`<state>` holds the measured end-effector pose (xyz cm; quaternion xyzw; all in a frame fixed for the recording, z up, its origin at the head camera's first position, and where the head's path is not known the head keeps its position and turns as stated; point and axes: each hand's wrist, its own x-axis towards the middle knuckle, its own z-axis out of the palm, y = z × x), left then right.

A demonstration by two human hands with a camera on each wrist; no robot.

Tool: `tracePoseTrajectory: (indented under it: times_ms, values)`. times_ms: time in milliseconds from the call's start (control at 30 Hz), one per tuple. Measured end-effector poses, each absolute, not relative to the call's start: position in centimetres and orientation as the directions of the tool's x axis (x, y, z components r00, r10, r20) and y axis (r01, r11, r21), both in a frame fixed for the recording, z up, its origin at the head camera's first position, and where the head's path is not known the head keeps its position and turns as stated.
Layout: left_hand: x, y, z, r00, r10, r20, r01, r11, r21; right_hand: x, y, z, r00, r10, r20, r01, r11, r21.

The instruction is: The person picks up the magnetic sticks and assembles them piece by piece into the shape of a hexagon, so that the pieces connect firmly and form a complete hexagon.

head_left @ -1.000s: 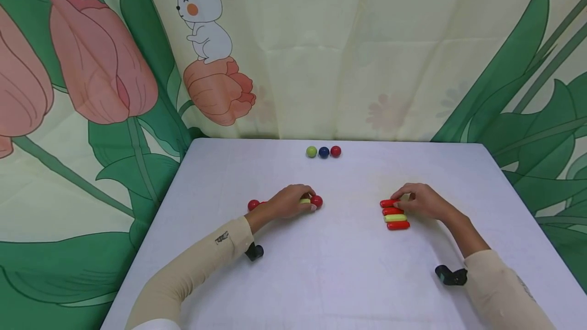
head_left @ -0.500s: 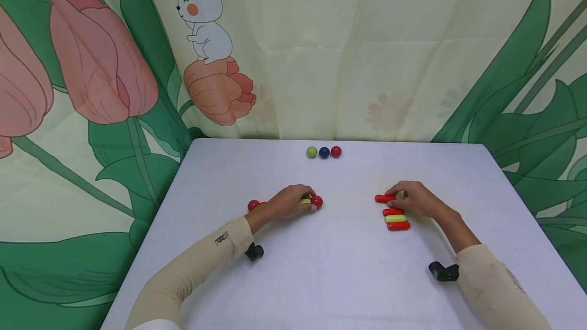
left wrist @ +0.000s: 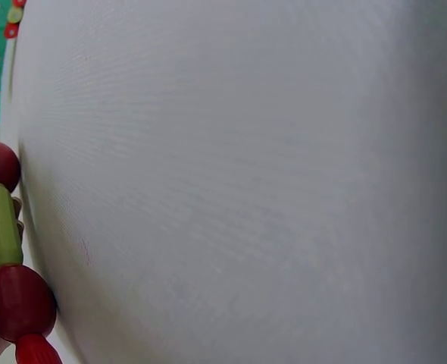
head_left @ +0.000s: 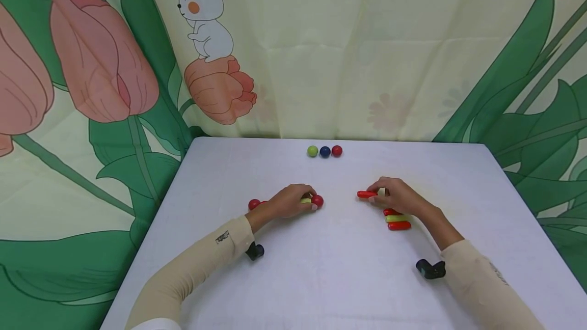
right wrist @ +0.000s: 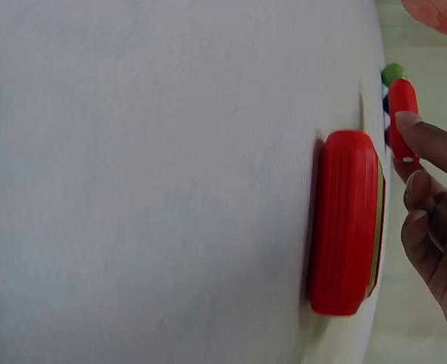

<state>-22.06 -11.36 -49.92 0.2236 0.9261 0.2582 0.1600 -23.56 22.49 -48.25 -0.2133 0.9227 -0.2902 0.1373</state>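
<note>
A row of balls and rods lies left of centre: a red ball (head_left: 254,204), a red rod (left wrist: 37,351), another red ball (left wrist: 17,303), a yellow-green rod (left wrist: 2,227) and a red end ball (head_left: 318,201). My left hand (head_left: 292,201) covers much of this row in the head view, its thumb and fingertips gripping the end ball. On the right, my right hand (head_left: 398,196) pinches a red rod (head_left: 365,194) between thumb and finger. Just nearer to me lie a red rod (head_left: 391,212), a yellow-green rod (head_left: 396,218) and another red rod (head_left: 399,225), side by side.
Green (head_left: 313,151), blue (head_left: 325,152) and red balls (head_left: 337,150) stand in a line by the far edge of the white table (head_left: 312,269). A printed curtain (head_left: 316,65) hangs behind it. Black wrist devices (head_left: 430,269) show beneath both forearms.
My right hand has lifted the farthest red rod off its group and carried it leftward and slightly away from me. The left hand has stayed on the end ball.
</note>
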Motion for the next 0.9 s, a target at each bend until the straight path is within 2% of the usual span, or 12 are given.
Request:
tracePoseTrajectory:
  times_ms: [467,900]
  values:
    - [-22.2,-11.1,-49.8,-0.850,0.492,-0.188,0.329,0.775,0.540,-23.5,16.6,-49.0,-0.793,-0.607,-0.053,-0.460,0.655,-0.599]
    - [-22.0,-11.2,-49.4,-0.849,0.495,-0.183,0.333,0.772,0.542,-23.4,14.1,-49.5,-0.793,-0.609,-0.001,-0.478,0.623,-0.619]
